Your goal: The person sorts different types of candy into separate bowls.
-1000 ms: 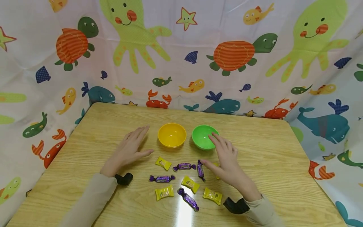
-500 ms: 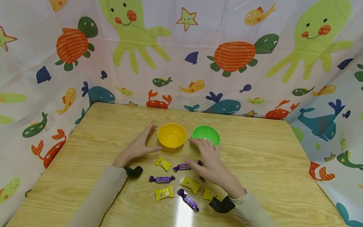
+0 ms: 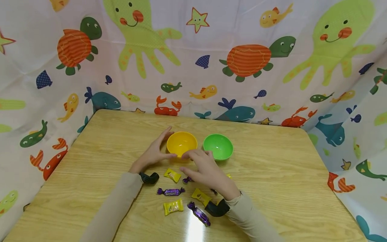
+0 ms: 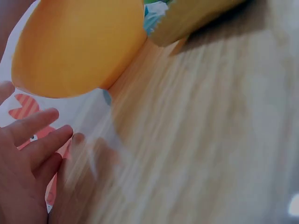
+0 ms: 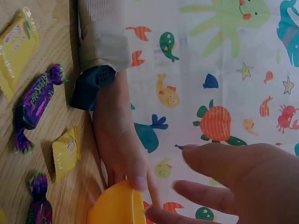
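A yellow bowl stands in the middle of the table in the head view. My left hand is at its left side, thumb overlapping the front rim and fingers spread behind. In the left wrist view those fingers look fairly straight, with a gap between them and the bowl. My right hand hovers above the sweets at the bowl's front right, fingers slightly bent around nothing. Beside the yellow bowl sits a green bowl, its front edge partly covered by the right hand.
Wrapped sweets lie in front of the bowls: yellow ones such as this sweet and purple twisted ones such as this sweet. My right hand and wrist hide some. Behind the wooden table hangs a sea-animal curtain.
Both hands have moved toward the yellow bowl. The left has shifted right and up to its side; the right has come left, away from the green bowl. The bowls stay put.
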`<state>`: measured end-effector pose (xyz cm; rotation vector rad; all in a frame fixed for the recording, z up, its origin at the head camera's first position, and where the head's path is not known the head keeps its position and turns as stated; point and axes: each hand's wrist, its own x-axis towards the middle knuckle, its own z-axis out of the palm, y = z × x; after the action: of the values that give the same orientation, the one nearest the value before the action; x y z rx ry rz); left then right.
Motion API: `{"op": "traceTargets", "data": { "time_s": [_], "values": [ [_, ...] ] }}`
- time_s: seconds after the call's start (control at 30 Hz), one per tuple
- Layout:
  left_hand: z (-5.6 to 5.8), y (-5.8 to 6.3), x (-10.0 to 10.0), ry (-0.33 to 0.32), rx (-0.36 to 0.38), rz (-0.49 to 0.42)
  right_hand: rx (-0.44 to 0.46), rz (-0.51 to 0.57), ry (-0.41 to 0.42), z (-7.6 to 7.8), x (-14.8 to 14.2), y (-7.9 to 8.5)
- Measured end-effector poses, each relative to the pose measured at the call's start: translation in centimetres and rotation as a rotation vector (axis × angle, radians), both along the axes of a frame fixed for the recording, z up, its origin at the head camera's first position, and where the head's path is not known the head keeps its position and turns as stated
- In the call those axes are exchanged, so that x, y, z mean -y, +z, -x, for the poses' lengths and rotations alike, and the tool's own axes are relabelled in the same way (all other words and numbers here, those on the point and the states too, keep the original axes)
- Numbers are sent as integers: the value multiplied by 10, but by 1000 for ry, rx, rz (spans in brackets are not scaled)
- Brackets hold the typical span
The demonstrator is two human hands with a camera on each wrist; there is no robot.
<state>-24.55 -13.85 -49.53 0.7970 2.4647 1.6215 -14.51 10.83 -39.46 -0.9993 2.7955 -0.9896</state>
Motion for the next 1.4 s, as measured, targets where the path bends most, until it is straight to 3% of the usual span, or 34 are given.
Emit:
{"op": "traceTargets", "data": {
  "time_s": [0.4, 0.77, 1.23, 1.4],
  "values": [
    [-3, -4, -1, -2, 36, 41, -80, -261, -4, 1, 26, -25],
    [-6, -3, -3, 9, 34, 50, -83, -353, 14, -4, 34, -40],
    [-5, -4, -5, -2, -1, 49, -65, -312, -25, -3, 40, -49],
    [-5, -4, -5, -1, -6, 61, -123, -270, -25, -4, 43, -56]
  ]
}}
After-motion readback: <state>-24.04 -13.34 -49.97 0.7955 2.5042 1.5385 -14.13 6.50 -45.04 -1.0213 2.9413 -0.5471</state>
